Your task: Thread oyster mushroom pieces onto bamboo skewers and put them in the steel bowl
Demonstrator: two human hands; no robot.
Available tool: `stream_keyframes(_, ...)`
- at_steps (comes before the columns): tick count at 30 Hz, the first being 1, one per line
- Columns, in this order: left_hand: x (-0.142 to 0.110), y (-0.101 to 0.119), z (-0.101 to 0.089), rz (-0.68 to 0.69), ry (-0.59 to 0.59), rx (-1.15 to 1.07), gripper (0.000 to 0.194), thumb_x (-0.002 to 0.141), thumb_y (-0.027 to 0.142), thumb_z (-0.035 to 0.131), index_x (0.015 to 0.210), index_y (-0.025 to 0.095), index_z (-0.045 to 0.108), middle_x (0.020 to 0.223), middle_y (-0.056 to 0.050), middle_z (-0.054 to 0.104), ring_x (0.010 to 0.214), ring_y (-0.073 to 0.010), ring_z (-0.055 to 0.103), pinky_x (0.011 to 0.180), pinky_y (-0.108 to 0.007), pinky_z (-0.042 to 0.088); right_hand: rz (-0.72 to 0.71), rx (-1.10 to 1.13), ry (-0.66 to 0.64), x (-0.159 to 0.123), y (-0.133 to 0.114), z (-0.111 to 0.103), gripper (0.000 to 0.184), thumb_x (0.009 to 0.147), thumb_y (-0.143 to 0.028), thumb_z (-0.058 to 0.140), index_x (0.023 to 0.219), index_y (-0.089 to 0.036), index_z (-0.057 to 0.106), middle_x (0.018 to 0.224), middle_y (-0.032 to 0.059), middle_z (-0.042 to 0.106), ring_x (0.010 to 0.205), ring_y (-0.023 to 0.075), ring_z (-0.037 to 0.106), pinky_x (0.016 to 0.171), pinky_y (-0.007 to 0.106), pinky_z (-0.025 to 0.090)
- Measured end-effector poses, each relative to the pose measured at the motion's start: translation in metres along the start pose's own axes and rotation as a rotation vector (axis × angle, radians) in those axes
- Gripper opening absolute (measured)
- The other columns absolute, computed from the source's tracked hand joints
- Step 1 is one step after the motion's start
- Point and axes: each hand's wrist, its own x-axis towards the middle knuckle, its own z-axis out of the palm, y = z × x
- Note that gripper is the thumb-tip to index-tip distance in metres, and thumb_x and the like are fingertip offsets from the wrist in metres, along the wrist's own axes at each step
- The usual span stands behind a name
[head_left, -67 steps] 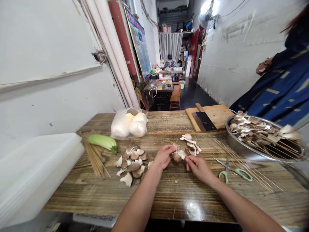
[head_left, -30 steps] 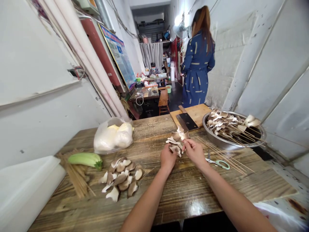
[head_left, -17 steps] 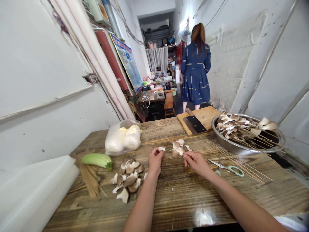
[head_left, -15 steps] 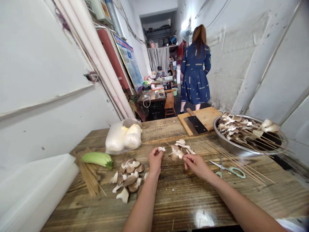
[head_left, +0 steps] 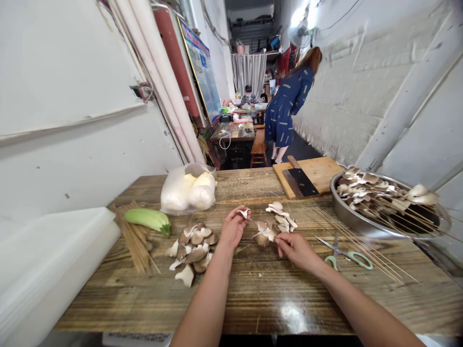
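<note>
Between the thumb and fingers of my left hand (head_left: 233, 226) is a small oyster mushroom piece (head_left: 244, 212), raised above the table. My right hand (head_left: 294, 246) pinches the right end of a clump of skewered oyster mushrooms (head_left: 265, 234). A thin tip pokes out at the clump's left side; the rest of the stick is hidden by the mushrooms and my hand. Just behind lie some loose oyster mushrooms (head_left: 284, 219). To the left of my left forearm is a larger mushroom pile (head_left: 195, 248). Green-handled scissors (head_left: 342, 253) lie spread to the right of my right hand.
Bare skewers (head_left: 358, 246) lie beside a metal basin (head_left: 347, 221) of skewered mushrooms. A cleaver (head_left: 302, 182) rests on a cutting board (head_left: 325, 171). Leftward are a plastic bag (head_left: 177, 193), a green gourd (head_left: 148, 219), a skewer bundle (head_left: 137, 248) and a white container (head_left: 72, 260).
My left hand has turned and lifted its mushroom piece slightly. The clump at my right hand now sits apart from the loose mushrooms behind it. A person in the background has bent sideways.
</note>
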Motion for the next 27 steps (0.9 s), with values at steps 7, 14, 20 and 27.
stream_keyframes(7, -0.0014, 0.0065, -0.0009, -0.031, 0.009, -0.032, 0.009, 0.069, 0.015, 0.063, 0.077, 0.010, 0.064, 0.083, -0.010, 0.068, 0.085, -0.0156, 0.063, 0.084, -0.028, 0.047, 0.010, 0.022, 0.020, 0.0019, 0.0065, -0.0006, 0.033, 0.087, -0.032, 0.040, 0.060, -0.018, 0.053, 0.052, -0.0010, 0.059, 0.049, 0.0118, 0.048, 0.056, 0.023, 0.035)
stream_keyframes(14, 0.0014, 0.0053, 0.0003, -0.141, 0.105, -0.241, 0.016, 0.074, -0.003, 0.053, 0.083, 0.008, 0.061, 0.086, -0.010, 0.067, 0.086, -0.0125, 0.063, 0.081, -0.021, 0.050, -0.005, 0.009, 0.040, 0.0017, 0.0051, -0.0011, 0.033, 0.087, -0.032, 0.041, 0.059, -0.018, 0.053, 0.052, -0.0013, 0.059, 0.050, 0.0118, 0.048, 0.057, 0.022, 0.035)
stream_keyframes(20, 0.0003, 0.0046, -0.0001, -0.341, 0.165, -0.413, 0.010, 0.083, 0.012, 0.050, 0.077, 0.010, 0.058, 0.075, -0.006, 0.064, 0.073, -0.0123, 0.063, 0.062, -0.022, 0.053, -0.026, -0.002, 0.035, 0.0011, 0.0003, 0.0007, 0.036, 0.087, -0.031, 0.040, 0.057, -0.018, 0.052, 0.052, -0.0008, 0.058, 0.051, 0.0118, 0.048, 0.057, 0.023, 0.034)
stream_keyframes(27, 0.0000, 0.0042, -0.0018, -0.325, 0.110, -0.426, 0.014, 0.086, 0.013, 0.045, 0.081, 0.010, 0.058, 0.080, -0.007, 0.063, 0.064, -0.0058, 0.058, 0.054, -0.015, 0.049, -0.029, 0.000, 0.055, 0.0021, 0.0064, 0.0019, 0.034, 0.087, -0.032, 0.040, 0.059, -0.018, 0.054, 0.052, -0.0009, 0.059, 0.051, 0.0121, 0.050, 0.058, 0.023, 0.035)
